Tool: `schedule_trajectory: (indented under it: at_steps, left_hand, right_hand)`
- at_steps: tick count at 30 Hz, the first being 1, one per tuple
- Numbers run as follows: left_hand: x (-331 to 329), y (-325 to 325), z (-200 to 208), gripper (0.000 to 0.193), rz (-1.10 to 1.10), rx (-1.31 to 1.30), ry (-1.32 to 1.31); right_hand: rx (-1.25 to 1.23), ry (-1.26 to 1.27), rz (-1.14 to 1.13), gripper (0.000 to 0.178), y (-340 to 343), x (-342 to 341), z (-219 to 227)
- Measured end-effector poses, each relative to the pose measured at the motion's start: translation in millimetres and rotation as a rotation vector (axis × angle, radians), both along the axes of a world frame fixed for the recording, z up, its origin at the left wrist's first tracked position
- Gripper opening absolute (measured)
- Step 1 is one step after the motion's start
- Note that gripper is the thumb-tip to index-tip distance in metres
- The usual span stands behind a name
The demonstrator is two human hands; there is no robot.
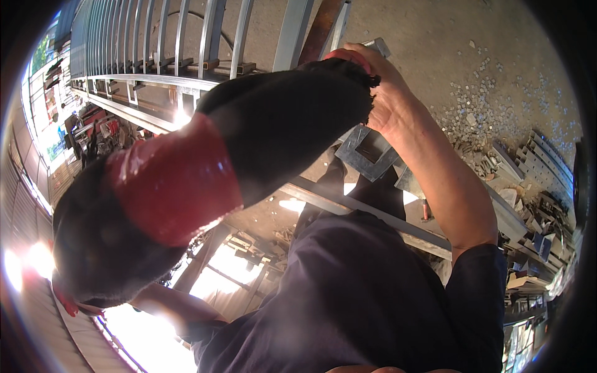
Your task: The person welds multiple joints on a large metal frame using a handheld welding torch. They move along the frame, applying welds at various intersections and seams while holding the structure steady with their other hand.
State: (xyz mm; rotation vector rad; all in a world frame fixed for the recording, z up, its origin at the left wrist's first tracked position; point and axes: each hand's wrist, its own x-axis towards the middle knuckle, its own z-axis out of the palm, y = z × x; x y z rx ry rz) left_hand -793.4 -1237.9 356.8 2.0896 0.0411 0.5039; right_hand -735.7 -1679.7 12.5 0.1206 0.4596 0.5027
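Observation:
A long, bulky black thing (280, 130) fills the near view, slanting from lower left to upper right. It looks soft, with a shiny red band (180, 180) around its middle and a frayed edge at the right end; its kind I cannot make out. My right hand (387, 102) grips that right end, where a bit of red shows by the fingers. At the lower left end is my left hand (92, 309), mostly hidden behind the black thing, with a red tip (65, 301) beside it. Its fingers do not show clearly.
Grey metal bars (180, 37) stand in a row at the upper left. Below my right hand sits a square metal frame (360, 163), close to a long metal bar (373, 217). Small rubble (476, 102) and stacked metal offcuts (541, 165) lie on the right.

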Motion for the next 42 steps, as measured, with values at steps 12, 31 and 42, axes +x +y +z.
schedule_trajectory:
  at_steps: [12, 31, 42]
  left_hand:
    - [-8.5, 3.3, -4.1, 0.033, 0.03, -0.005, 0.006]
    - [-19.5, 8.7, -8.5, 0.031, 0.04, -0.022, -0.003]
    - [-29.9, 13.8, -14.7, 0.031, 0.05, -0.042, 0.003]
  right_hand:
    - [-0.039, -0.021, 0.022, 0.034, 2.1, 4.0, 15.5]
    - [-0.107, -0.098, 0.046, 0.03, 3.6, 3.5, 21.0]
    - [-0.132, -0.069, 0.059, 0.033, 6.5, 1.4, 35.5]
